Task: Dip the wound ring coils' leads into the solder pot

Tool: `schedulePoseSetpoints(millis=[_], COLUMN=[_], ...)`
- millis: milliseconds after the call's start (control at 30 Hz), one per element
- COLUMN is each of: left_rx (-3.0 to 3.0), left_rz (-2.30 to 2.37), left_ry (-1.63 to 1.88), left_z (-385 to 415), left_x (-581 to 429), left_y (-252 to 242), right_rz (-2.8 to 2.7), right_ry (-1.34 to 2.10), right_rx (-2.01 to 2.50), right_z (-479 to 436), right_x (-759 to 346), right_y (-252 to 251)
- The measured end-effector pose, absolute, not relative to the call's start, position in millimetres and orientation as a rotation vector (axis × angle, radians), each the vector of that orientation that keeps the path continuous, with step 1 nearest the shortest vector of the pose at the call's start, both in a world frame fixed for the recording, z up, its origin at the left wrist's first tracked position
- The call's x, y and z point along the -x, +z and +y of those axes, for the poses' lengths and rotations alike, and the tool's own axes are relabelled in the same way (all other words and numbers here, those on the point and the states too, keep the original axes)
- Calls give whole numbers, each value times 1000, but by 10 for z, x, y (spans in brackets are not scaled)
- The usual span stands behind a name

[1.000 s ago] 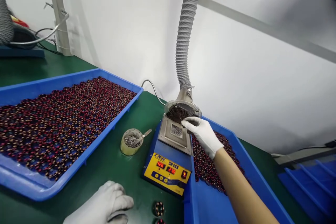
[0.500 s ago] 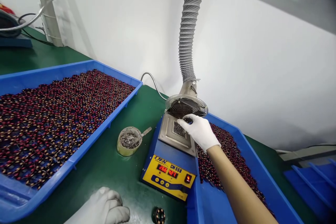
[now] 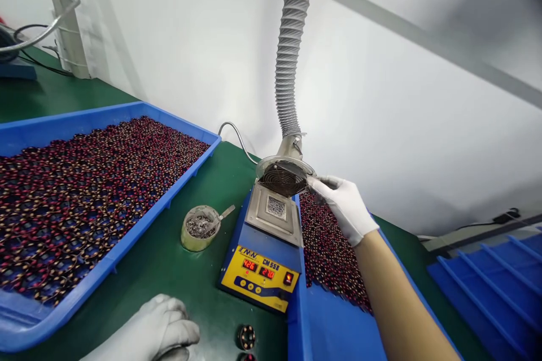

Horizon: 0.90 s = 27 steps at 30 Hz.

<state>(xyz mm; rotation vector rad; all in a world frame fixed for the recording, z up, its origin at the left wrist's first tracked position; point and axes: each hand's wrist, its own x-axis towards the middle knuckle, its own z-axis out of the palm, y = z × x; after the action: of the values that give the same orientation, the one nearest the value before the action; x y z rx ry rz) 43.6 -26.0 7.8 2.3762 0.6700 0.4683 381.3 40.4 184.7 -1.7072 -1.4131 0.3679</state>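
Observation:
My right hand [image 3: 339, 203], in a white glove, is at the right edge of the round fume hood [image 3: 283, 166], fingers pinched. Something dark shows between them, too little to name. Below the hood stands the blue and yellow solder pot [image 3: 258, 287], its red digits lit; its square opening [image 3: 276, 206] shows silvery metal. My left hand [image 3: 163, 327], gloved, lies low on the green table with fingers curled; their undersides are hidden. Right of it sits a small black ring-shaped part with copper-coloured spots [image 3: 246, 337], and a second such part [image 3: 248, 357] is cut off by the bottom edge.
A blue tray [image 3: 178, 186] full of dark red and black ring parts stands at left. Another blue tray [image 3: 334, 321] with such parts is at right. A tub of grey scrapings [image 3: 195, 243] holds a flat scraper [image 3: 224, 214]. A ribbed duct [image 3: 292, 39] rises from the hood.
My right hand has moved from above the solder pot's opening right to the hood's edge. The left hand stays low on the table. The view has shifted, bringing a second ring part into sight.

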Motion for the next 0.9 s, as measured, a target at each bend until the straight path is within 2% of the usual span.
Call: schedulePoseSetpoints(millis=[300,567,800,900], left_rx=[-2299,-2264,-2298,-2321], left_rz=[871,1048,1069,1084], left_ry=[575,595,597,565], left_z=[-142,-41,-79,-80], left_x=[-338,-255,-242,-241], left_y=[47,144,150,129], right_rz=[-1274,-1367,-1479,-1756], right_ry=[721,790,669,387], right_rx=[1234,1167,1293,1499], right_z=[-374,-816,-887,-732], right_x=[-3575,-3351,-3315,-3370], right_y=[1874,1928,1984,1968])
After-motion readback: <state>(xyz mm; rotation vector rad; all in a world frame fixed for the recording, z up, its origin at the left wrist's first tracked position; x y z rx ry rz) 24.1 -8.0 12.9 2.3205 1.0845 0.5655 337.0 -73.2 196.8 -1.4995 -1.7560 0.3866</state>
